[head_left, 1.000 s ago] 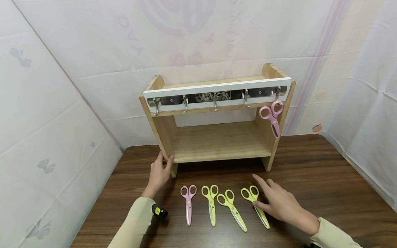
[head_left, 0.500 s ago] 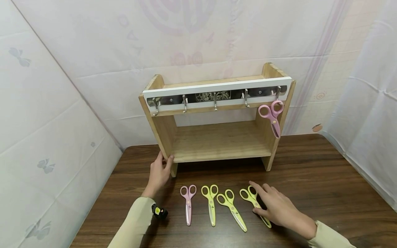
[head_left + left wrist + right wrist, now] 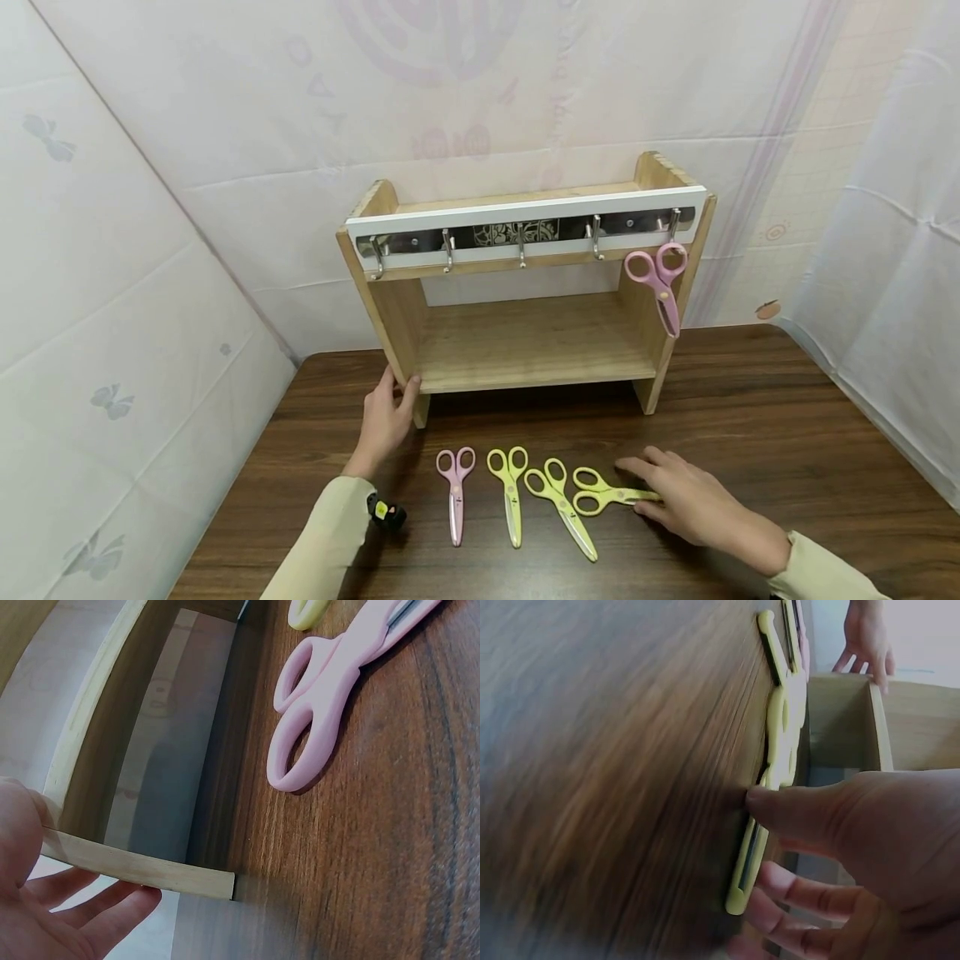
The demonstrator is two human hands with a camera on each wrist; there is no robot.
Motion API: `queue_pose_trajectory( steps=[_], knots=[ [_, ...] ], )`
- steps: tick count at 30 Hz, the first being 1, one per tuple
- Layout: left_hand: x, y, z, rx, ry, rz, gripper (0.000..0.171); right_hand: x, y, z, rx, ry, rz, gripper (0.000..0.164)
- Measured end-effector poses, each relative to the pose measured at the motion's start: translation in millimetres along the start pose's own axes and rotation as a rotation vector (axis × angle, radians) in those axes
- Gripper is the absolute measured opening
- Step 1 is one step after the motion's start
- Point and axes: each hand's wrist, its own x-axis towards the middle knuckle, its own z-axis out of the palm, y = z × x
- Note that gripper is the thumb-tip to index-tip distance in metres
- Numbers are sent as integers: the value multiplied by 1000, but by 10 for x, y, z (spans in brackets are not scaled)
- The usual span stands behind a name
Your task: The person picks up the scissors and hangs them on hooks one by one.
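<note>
My left hand (image 3: 384, 421) holds the left side board of the wooden shelf (image 3: 532, 342) near its foot; in the left wrist view the fingers (image 3: 112, 911) lie along the board's outer face. My right hand (image 3: 693, 500) pinches the blades of the rightmost yellow scissors (image 3: 617, 495) between thumb and fingers. These scissors lie nearly sideways, handles to the left, close beside the second yellow scissors (image 3: 562, 504). In the right wrist view the thumb (image 3: 795, 814) presses on the yellow blade (image 3: 748, 862).
Another yellow pair of scissors (image 3: 510, 492) and pink scissors (image 3: 456, 492) lie on the brown table (image 3: 285, 500). A metal hook rail (image 3: 517, 233) runs across the shelf's front. Pink scissors (image 3: 663, 292) hang from its rightmost hook. Cloth walls surround the table.
My right hand has taken the rightmost yellow scissors by the blades and turned them from slanting to nearly sideways. My left hand has stayed on the shelf.
</note>
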Motion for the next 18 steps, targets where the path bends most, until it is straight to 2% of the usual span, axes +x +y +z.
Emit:
queue_pose_trajectory(
  steps=[6, 18],
  knots=[
    [2, 11, -3, 0, -2, -2, 36, -22, 87, 11, -5, 52, -75, 37],
    [2, -2, -5, 10, 2, 3, 37, -11, 130, 29, -4, 60, -104, 34]
  ],
)
